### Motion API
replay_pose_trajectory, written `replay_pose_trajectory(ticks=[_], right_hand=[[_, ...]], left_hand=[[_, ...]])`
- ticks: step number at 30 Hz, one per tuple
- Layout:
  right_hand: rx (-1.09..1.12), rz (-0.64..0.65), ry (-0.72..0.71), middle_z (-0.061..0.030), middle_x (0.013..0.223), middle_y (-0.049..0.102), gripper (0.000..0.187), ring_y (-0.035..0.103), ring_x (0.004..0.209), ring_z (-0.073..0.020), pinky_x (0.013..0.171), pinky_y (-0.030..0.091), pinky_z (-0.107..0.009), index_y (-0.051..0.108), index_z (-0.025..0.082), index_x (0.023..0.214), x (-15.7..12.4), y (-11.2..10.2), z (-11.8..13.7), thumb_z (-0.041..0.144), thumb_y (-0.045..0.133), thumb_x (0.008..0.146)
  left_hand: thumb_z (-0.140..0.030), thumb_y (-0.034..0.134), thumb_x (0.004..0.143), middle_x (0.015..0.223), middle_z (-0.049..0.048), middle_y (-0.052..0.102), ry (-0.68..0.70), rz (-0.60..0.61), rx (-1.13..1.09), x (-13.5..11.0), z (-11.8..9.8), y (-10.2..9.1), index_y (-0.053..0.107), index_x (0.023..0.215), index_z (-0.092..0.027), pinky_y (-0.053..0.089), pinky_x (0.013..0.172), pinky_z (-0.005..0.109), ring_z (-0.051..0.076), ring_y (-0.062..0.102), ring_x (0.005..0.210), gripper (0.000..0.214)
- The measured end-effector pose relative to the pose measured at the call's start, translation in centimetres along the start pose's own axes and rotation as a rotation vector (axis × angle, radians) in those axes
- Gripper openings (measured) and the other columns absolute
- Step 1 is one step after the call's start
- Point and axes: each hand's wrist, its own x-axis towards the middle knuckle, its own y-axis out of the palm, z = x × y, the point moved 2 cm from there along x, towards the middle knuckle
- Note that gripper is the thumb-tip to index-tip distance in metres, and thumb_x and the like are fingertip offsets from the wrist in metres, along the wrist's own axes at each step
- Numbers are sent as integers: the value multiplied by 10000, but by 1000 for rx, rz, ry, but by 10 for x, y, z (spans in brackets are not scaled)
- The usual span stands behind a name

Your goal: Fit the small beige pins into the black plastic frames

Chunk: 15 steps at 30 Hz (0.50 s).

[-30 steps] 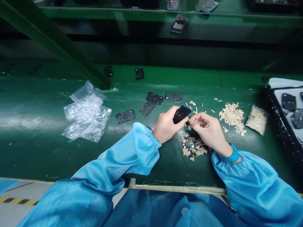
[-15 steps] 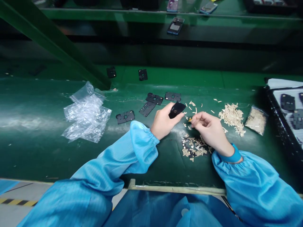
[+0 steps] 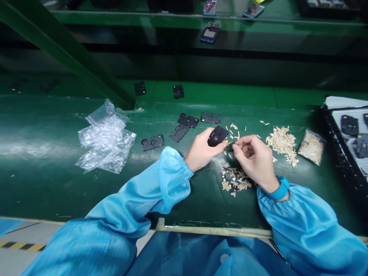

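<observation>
A green workbench [image 3: 57, 191] runs under and beyond the fingers [image 3: 239, 142], its glossy top carrying a pale streak of light well to their left. Far beyond the fingers stands a green shelf [image 3: 201, 19], and a dark green beam [image 3: 66, 50] slants down to their left. Below them lies a grey floor [image 3: 28, 234] with yellow-and-black tape [image 3: 23, 246].

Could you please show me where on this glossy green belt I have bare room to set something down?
The widest bare green belt lies left of the crumpled clear plastic bags. A smaller patch lies below the left hand, above the pale front rail. It is crowded around the black flat parts, the beige strips and the right hand.
</observation>
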Motion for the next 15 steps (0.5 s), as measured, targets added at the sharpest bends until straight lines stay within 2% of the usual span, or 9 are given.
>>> replay_pose_trajectory(ticks=[2,5,10,15], right_hand=[[-62,-4,-114,18,713,572,25,490,577,-116,573,421,-275,657,197,949,-1,0,3,209,643,932],[-87,14,-178,22,699,560,61,481,562,-115,568,421,-273,682,190,986,-2,3,5,206,639,946],[-81,-6,-142,44,613,519,54,465,521,-108,541,395,-264,699,182,906,-4,7,5,183,647,920],[-69,-33,-10,34,605,574,81,478,514,-115,547,389,-269,689,188,829,1,2,-5,190,635,889]], left_hand=[[-259,729,803,772,-27,578,4,0,-22,0,0,1,637,945,-157,423,635,230,100,488,679,198],[-253,724,805,770,-28,566,21,7,-22,-1,0,2,630,936,-159,419,641,229,102,490,693,187],[-264,733,803,769,-26,571,34,18,43,-2,1,2,625,924,-168,427,644,231,112,510,705,189],[-272,737,815,809,-12,630,64,13,82,-3,4,1,640,950,-167,461,674,238,121,562,735,197]])
